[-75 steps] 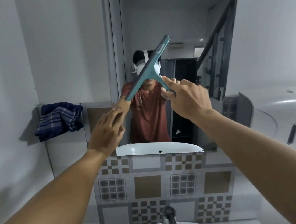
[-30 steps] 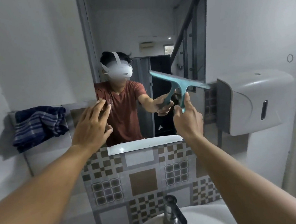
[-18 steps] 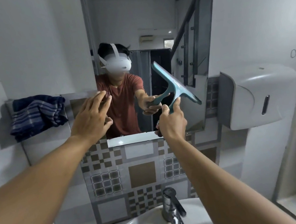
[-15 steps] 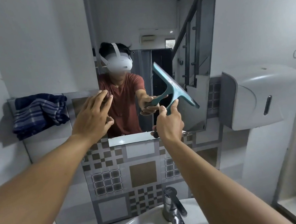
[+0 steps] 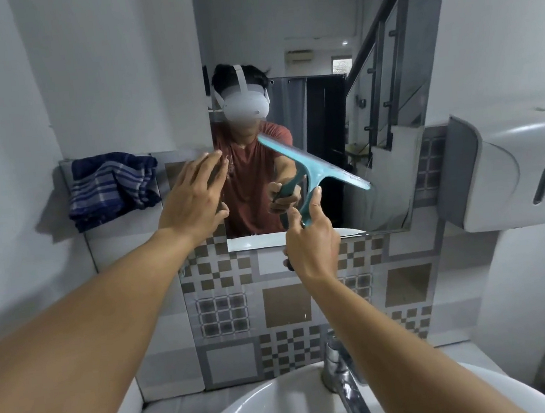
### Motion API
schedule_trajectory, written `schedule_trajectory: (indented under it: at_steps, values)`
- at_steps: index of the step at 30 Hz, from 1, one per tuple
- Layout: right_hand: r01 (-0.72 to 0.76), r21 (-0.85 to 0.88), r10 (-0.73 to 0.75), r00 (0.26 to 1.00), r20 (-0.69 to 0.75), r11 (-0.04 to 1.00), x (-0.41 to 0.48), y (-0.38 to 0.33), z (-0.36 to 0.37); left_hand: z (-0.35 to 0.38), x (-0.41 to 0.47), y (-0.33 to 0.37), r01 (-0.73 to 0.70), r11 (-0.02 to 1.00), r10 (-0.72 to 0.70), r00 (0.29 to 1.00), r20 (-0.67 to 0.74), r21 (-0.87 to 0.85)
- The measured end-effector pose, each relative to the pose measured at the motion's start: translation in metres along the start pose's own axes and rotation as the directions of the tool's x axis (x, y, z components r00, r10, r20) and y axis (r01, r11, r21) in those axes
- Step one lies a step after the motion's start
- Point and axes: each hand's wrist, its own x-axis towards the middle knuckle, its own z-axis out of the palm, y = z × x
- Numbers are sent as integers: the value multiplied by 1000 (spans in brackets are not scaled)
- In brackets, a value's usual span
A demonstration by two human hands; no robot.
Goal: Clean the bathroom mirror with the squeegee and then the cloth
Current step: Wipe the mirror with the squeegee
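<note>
A tall mirror (image 5: 313,27) hangs on the wall above a patterned tile band. My right hand (image 5: 312,242) grips the handle of a teal squeegee (image 5: 314,165), whose blade slants down to the right across the lower middle of the glass. My left hand (image 5: 193,198) is open with fingers spread, at the mirror's lower left edge. A dark blue plaid cloth (image 5: 111,188) lies bunched on the ledge left of the mirror, apart from both hands.
A white sink (image 5: 279,410) with a chrome tap (image 5: 347,390) sits directly below my arms. A grey and white dispenser (image 5: 513,171) juts from the wall at the right, close to the mirror's edge. White walls flank both sides.
The squeegee has moved down and left on the glass, and its blade has tilted steeper. My left hand has stayed at the mirror's left edge. The view has shifted slightly.
</note>
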Motion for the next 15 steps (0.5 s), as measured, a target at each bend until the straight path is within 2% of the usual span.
schedule_trajectory:
  at_steps: [5, 10, 15]
  values:
    - [172, -211, -153, 983, 105, 962, -13, 10, -7, 1, 0, 2, 25, 1000, -25, 1000, 0, 10]
    - [195, -268, -168, 979, 119, 943, -10, 14, -11, 1, 0, 2, 31, 1000, -31, 999, -10, 4]
    - [236, -446, -192, 971, 144, 863, -6, 22, -27, 2, 0, 2, 20, 1000, -20, 1000, -2, 14]
